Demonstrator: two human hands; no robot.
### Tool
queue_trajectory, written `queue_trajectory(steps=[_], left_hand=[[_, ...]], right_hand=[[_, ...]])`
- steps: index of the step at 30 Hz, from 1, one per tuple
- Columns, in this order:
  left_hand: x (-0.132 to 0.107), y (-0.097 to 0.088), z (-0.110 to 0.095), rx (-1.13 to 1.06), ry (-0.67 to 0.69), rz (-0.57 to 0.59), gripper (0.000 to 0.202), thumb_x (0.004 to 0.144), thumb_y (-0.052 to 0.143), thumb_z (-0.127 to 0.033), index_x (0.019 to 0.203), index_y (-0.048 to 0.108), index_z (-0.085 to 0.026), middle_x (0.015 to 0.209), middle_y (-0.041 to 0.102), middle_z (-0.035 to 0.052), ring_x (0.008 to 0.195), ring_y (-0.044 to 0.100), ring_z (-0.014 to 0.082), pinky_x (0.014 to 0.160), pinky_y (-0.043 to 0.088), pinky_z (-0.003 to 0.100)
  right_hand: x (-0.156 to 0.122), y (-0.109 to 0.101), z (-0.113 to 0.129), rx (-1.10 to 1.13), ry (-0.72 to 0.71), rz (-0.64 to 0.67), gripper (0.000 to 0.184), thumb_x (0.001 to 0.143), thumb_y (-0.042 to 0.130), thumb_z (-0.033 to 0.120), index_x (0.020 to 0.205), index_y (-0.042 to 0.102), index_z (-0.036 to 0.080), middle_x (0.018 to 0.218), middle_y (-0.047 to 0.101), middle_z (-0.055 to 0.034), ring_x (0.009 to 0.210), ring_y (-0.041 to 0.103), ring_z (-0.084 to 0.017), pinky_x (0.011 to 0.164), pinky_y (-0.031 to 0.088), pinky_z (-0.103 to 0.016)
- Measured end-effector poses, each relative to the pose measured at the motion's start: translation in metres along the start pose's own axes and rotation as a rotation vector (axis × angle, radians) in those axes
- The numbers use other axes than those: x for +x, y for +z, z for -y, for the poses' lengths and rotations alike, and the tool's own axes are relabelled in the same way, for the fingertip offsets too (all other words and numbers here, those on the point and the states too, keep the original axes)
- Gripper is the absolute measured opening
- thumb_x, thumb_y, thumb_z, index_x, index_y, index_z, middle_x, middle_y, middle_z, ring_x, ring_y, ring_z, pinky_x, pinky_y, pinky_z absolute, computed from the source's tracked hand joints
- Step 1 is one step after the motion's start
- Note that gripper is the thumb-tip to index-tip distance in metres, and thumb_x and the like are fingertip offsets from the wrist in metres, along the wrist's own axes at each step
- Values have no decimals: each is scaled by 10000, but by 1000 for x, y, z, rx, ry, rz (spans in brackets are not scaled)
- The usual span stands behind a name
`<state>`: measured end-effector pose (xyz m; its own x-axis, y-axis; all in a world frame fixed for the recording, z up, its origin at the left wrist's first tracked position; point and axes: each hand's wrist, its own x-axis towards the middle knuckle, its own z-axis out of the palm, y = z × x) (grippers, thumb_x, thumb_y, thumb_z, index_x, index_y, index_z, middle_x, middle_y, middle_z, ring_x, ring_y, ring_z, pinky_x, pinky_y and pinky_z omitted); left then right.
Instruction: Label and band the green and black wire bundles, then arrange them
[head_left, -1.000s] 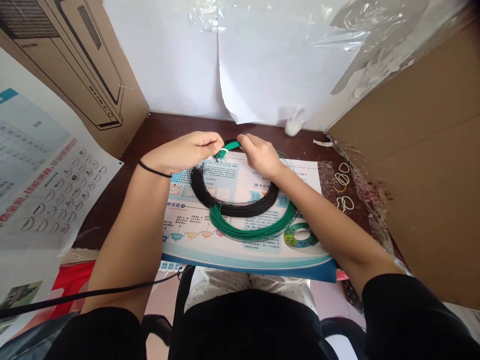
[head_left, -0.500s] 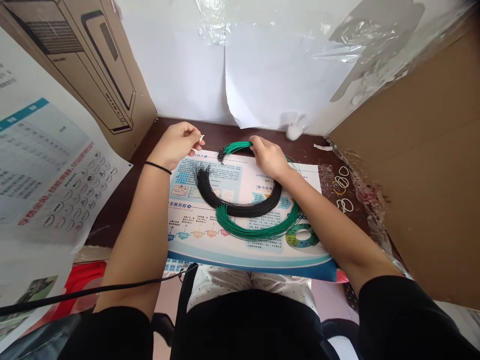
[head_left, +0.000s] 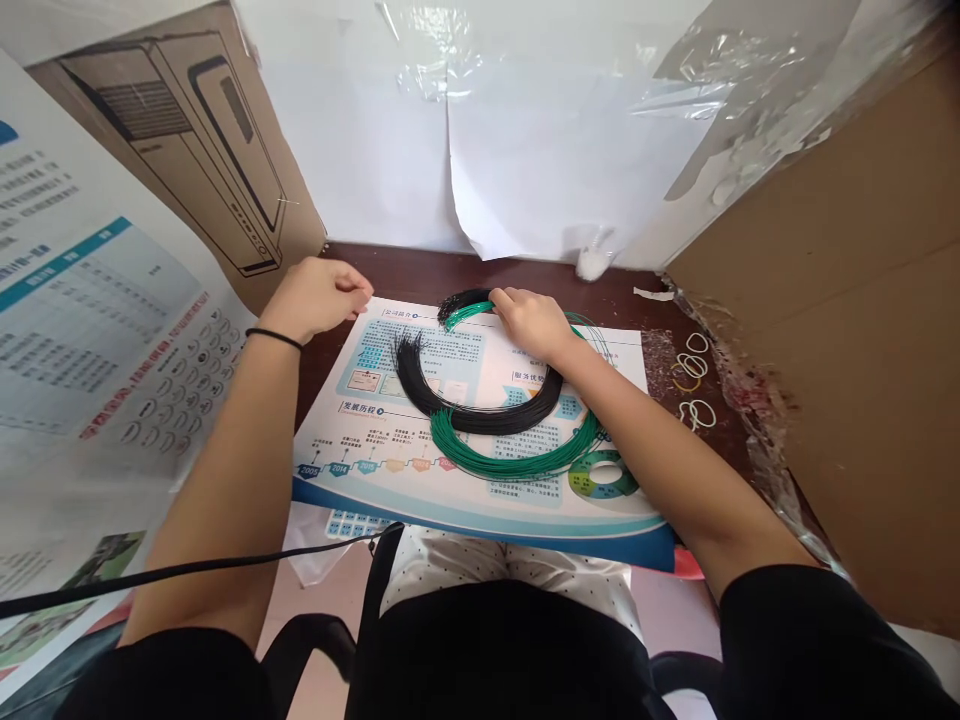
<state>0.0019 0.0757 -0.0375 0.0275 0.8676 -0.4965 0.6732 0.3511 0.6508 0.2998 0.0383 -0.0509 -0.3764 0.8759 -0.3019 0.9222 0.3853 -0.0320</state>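
A coil of black wires [head_left: 510, 417] and a coil of green wires [head_left: 517, 462] lie overlapping on a printed sheet. At the back, my right hand [head_left: 531, 325] is closed over the wire bundle, green and black together, with its end [head_left: 454, 312] sticking out to the left. My left hand [head_left: 326, 297] is held away to the left, over the table beyond the sheet's corner. Its fingers are curled and pressed together, and nothing shows between them. A thin pale streak [head_left: 289, 201] appears against the box behind it, too small to name.
Several rubber bands [head_left: 694, 375] lie at the right. A small clear plastic bag with white contents [head_left: 592, 262] stands near the back wall. Cardboard [head_left: 847, 300] closes the right side; a printed paper [head_left: 82, 330] hangs at left. A black cable [head_left: 187, 570] crosses my left arm.
My left hand has moved left, away from the wires, and the small pale thing at its fingertips no longer shows there. Black strands now lie over the green at the bundle's end.
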Motion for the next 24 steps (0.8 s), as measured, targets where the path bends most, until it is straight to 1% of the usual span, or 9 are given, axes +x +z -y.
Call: queue_trajectory(steps=[4, 7, 10, 12, 15, 18, 21, 22, 24], left_hand=[[-1, -1, 26, 178, -36, -12, 83, 752, 666, -171, 808, 719, -199, 810, 727, 38, 736, 686, 212, 818, 519, 354], [3, -2, 34, 261, -22, -37, 47, 777, 662, -172, 796, 700, -189, 762, 662, 18, 764, 620, 189, 911, 495, 377], [8, -5, 31, 356, -40, -79, 37, 806, 682, -203, 785, 695, -175, 742, 560, 24, 827, 535, 194, 951, 470, 425], [9, -3, 24, 382, -28, -134, 103, 844, 651, -245, 823, 712, -165, 815, 567, 45, 890, 533, 221, 952, 470, 466], [6, 8, 9, 324, 149, -279, 194, 888, 572, -255, 877, 736, -153, 981, 664, 73, 966, 589, 238, 983, 487, 451], [-3, 24, -13, 196, 375, -326, 197, 894, 575, -251, 839, 748, -175, 1031, 734, 74, 996, 656, 224, 1020, 501, 379], [-18, 42, -41, 127, 508, -239, 218, 901, 560, -218, 853, 762, -152, 1105, 744, 101, 1081, 673, 248, 1066, 488, 405], [-23, 49, -52, 72, 545, -191, 213, 903, 573, -229, 863, 763, -142, 1110, 746, 107, 1089, 675, 252, 1078, 482, 419], [-34, 67, -74, -137, 587, 41, 238, 899, 639, -300, 1000, 765, -125, 1170, 739, 116, 1109, 676, 248, 1077, 489, 419]], right_hand=[[0, -1, 1, 10, -1, -1, 349, 1059, 315, 205, 1229, 607, 122, 1082, 688, -119, 884, 584, -211, 604, 179, -347], [0, -3, 1, 16, 2, 0, 344, 1061, 318, 216, 1228, 605, 125, 1088, 689, -115, 892, 592, -215, 604, 182, -349], [0, -4, 2, 12, 6, 2, 347, 1065, 313, 229, 1222, 604, 123, 1081, 690, -115, 900, 599, -225, 610, 191, -353], [1, -3, 2, 9, 9, 12, 353, 1065, 302, 219, 1216, 605, 117, 1085, 691, -122, 908, 605, -233, 615, 199, -357], [3, -1, -1, 49, 40, -11, 344, 1062, 302, 220, 1217, 596, 129, 1126, 694, -123, 906, 614, -239, 613, 217, -350], [7, -8, -10, 220, 129, -170, 284, 1052, 333, 238, 1205, 562, 170, 1101, 694, -102, 832, 595, -211, 631, 287, -325], [12, -32, -22, 589, 226, -444, 204, 1064, 322, 264, 1052, 516, 203, 814, 592, -35, 671, 486, -145, 654, 355, -299], [13, -45, -25, 765, 242, -540, 213, 1076, 311, 298, 982, 484, 216, 734, 509, -4, 615, 423, -127, 628, 349, -285], [17, -72, -30, 1167, 292, -697, 274, 1097, 254, 352, 903, 412, 242, 678, 373, 42, 533, 288, -107, 537, 263, -267]])
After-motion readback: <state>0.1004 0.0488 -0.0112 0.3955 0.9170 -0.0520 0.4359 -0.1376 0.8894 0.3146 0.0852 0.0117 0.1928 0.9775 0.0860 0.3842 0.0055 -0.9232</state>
